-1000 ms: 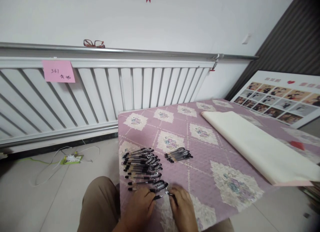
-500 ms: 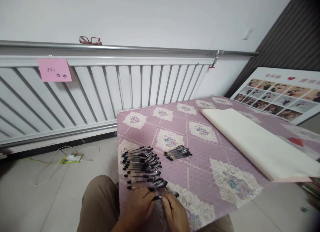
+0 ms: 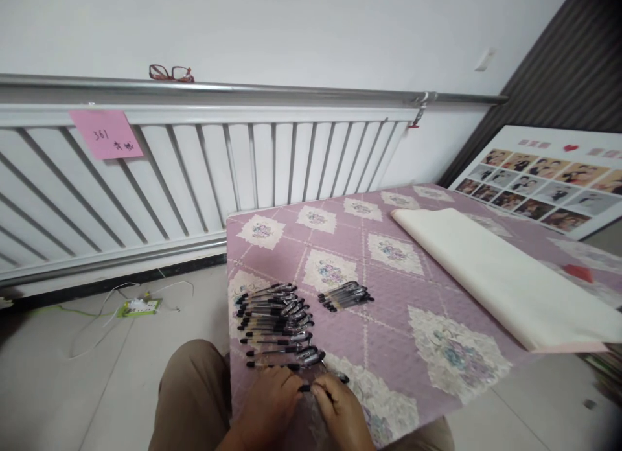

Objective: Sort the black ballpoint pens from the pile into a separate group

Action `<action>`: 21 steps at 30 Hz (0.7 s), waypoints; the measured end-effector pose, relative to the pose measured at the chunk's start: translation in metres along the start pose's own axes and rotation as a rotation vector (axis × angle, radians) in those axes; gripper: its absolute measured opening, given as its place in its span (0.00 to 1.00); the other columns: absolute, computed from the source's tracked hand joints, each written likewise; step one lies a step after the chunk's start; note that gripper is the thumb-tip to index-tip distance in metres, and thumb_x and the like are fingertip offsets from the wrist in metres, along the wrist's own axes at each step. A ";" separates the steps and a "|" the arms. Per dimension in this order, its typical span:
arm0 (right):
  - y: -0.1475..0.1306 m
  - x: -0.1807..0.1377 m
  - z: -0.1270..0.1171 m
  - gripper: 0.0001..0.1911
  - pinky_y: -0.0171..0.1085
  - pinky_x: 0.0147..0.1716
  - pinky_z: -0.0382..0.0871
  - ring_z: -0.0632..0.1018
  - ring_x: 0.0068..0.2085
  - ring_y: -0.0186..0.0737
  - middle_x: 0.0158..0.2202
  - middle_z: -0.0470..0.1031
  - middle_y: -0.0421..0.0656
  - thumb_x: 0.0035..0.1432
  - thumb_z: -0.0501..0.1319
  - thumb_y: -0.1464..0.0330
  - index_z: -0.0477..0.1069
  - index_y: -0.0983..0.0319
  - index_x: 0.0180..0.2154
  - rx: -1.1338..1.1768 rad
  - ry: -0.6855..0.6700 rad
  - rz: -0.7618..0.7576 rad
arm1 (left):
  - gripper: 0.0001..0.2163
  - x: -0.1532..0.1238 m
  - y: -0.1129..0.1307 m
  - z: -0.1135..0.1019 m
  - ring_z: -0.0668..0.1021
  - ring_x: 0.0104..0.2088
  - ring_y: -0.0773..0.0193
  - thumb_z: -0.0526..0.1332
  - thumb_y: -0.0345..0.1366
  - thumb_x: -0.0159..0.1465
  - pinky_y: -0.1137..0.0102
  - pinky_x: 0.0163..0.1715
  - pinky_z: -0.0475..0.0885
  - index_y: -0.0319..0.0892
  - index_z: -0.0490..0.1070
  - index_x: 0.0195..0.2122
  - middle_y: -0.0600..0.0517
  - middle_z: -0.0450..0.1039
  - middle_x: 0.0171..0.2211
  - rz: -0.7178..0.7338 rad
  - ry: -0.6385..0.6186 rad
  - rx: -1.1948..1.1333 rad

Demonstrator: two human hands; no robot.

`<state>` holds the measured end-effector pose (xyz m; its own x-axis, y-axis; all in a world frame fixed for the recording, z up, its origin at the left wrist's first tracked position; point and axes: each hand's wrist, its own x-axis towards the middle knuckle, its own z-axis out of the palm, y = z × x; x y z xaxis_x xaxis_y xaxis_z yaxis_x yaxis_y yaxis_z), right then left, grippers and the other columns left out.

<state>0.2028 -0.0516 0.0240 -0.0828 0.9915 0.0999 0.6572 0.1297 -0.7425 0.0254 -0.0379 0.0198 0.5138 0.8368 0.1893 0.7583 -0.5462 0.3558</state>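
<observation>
Near the front edge of the cloth-covered table, my left hand (image 3: 269,399) and my right hand (image 3: 341,409) are closed close together. A pen (image 3: 305,387) runs between them, with only a short black part showing in the gap. My fingers hide most of it. The black end of another pen (image 3: 343,378) sticks out beyond my right knuckles. Just past my hands lie several clear-barrelled pens (image 3: 276,321) with black caps, in a loose row running away from me. To the right of that row rests a smaller pile of similar pens (image 3: 346,296).
A purple floral cloth (image 3: 286,260) covers the table. On its right lies a folded cream sheet (image 3: 495,276), with a photo board (image 3: 544,179) behind. A white radiator (image 3: 262,159) stands along the wall. A power strip (image 3: 140,307) with cords sits on the floor.
My hands have shifted slightly, and less of the pen shows between them. The loose row and the smaller pile lie as before. The view has tilted a little.
</observation>
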 end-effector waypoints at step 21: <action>-0.002 0.007 -0.012 0.06 0.34 0.31 0.67 0.75 0.30 0.39 0.28 0.74 0.39 0.55 0.57 0.65 0.70 0.59 0.31 0.135 -0.050 0.066 | 0.05 0.000 0.001 -0.007 0.72 0.36 0.59 0.56 0.29 0.61 0.66 0.36 0.63 0.45 0.68 0.36 0.52 0.71 0.35 -0.052 0.032 -0.101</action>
<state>0.2099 -0.0447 0.0345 -0.0825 0.9964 0.0172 0.5561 0.0604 -0.8289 0.0236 -0.0381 0.0268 0.4609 0.8654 0.1969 0.7386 -0.4970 0.4556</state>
